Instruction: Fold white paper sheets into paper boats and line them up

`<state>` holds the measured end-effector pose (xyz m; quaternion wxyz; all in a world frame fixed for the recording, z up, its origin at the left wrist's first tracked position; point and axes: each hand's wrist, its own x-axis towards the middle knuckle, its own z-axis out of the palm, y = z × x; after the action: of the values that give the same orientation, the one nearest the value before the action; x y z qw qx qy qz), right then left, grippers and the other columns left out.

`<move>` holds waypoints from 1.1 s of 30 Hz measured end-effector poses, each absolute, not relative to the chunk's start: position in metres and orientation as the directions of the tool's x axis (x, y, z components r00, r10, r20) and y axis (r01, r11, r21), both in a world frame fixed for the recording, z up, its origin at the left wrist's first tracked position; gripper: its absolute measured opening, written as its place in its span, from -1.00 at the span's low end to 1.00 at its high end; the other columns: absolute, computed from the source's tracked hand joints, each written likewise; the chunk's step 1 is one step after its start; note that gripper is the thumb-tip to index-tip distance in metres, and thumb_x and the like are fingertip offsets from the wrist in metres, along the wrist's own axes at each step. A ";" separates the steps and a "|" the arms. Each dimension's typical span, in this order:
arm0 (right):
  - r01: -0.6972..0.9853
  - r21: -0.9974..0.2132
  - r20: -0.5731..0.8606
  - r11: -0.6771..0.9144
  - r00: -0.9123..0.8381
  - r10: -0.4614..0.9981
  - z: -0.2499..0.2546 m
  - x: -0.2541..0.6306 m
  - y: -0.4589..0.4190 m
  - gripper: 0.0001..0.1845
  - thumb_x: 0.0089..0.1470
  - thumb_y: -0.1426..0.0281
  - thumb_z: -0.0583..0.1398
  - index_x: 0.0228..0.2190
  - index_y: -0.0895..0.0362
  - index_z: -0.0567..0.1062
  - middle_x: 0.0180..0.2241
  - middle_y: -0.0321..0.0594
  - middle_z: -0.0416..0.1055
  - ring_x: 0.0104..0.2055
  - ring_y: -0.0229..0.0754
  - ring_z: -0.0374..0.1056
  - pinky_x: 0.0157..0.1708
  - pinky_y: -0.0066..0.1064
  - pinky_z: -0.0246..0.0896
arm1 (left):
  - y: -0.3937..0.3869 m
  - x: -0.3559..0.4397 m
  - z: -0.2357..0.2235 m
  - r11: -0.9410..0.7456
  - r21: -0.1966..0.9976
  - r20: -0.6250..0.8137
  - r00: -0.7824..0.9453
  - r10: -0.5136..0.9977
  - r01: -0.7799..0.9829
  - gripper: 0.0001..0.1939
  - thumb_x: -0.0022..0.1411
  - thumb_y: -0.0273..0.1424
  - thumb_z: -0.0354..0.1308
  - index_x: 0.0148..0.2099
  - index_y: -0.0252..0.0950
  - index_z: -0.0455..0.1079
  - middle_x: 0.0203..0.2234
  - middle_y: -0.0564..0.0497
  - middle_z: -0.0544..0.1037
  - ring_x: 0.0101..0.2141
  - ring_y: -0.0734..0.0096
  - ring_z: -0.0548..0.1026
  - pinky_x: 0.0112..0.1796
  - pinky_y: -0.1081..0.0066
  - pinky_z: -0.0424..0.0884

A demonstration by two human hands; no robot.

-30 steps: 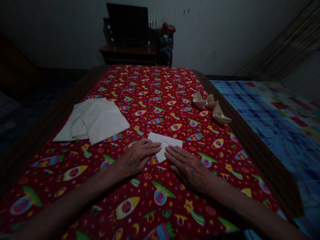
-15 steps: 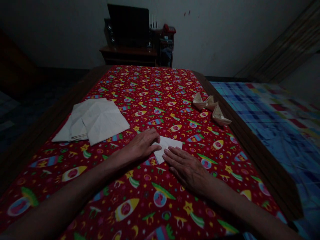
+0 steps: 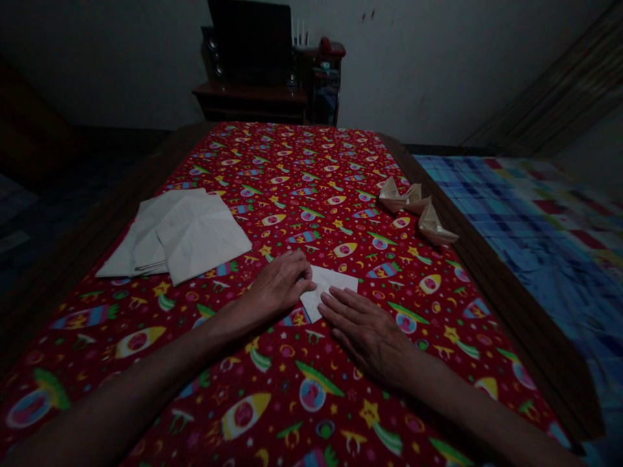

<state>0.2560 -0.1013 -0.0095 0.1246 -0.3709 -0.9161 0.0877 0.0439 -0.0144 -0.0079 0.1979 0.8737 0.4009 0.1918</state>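
Observation:
A small folded white paper [image 3: 329, 287] lies on the red patterned tablecloth [image 3: 311, 188] in front of me. My left hand [image 3: 280, 285] rests on the paper's left part with its fingers curled and pressed down on it. My right hand [image 3: 365, 327] lies flat with fingers stretched out, the fingertips touching the paper's near right edge.
A stack of white paper sheets [image 3: 178, 237] lies to the left. Folded paper boats [image 3: 418, 207] sit near the table's right edge. A checked blue cloth [image 3: 535, 220] covers the surface to the right. A dark cabinet with a screen [image 3: 257, 58] stands beyond the table.
My left hand's fingers have curled and moved back over the paper's left part. The right hand has stayed nearly in place. The view has shifted slightly.

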 end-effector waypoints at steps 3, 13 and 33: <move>0.657 -0.254 0.172 0.710 -0.691 0.702 -0.010 0.256 -0.101 -0.56 0.22 0.44 -0.02 0.12 0.18 0.28 0.16 -0.12 0.20 0.23 -0.10 0.05 0.20 -0.15 0.04 | -0.015 0.044 -0.007 -0.600 0.495 0.180 0.602 0.778 0.628 -0.88 0.17 -0.42 0.15 -0.40 -0.31 0.29 -0.43 0.05 0.34 -0.32 0.39 0.33 -0.31 0.40 0.25; 0.684 -0.200 0.173 0.701 -0.679 0.713 -0.006 0.253 -0.100 -0.51 0.24 0.40 -0.04 0.18 0.13 0.16 0.22 -0.18 0.09 0.22 -0.08 0.05 0.15 -0.10 0.07 | -0.018 0.042 -0.016 -0.642 0.479 0.261 0.601 0.756 0.600 -0.88 0.18 -0.41 0.14 -0.29 -0.28 0.23 -0.36 0.05 0.34 -0.30 0.37 0.31 -0.28 0.38 0.26; 0.724 -0.194 0.172 0.662 -0.639 0.750 -0.005 0.248 -0.097 -0.55 0.24 0.37 -0.03 0.15 0.09 0.23 0.17 -0.21 0.20 0.22 -0.02 0.03 0.10 -0.07 0.08 | -0.060 0.026 -0.017 -0.795 0.129 0.330 0.731 0.598 0.592 -0.52 0.29 -0.57 -0.14 0.24 -0.28 0.02 0.24 -0.13 0.11 0.27 0.15 -0.09 0.18 0.01 0.03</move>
<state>0.2482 -0.0971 -0.0048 0.1194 -0.4079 -0.9036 0.0534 0.0263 -0.0602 -0.0171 0.0076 0.9302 0.3199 0.1797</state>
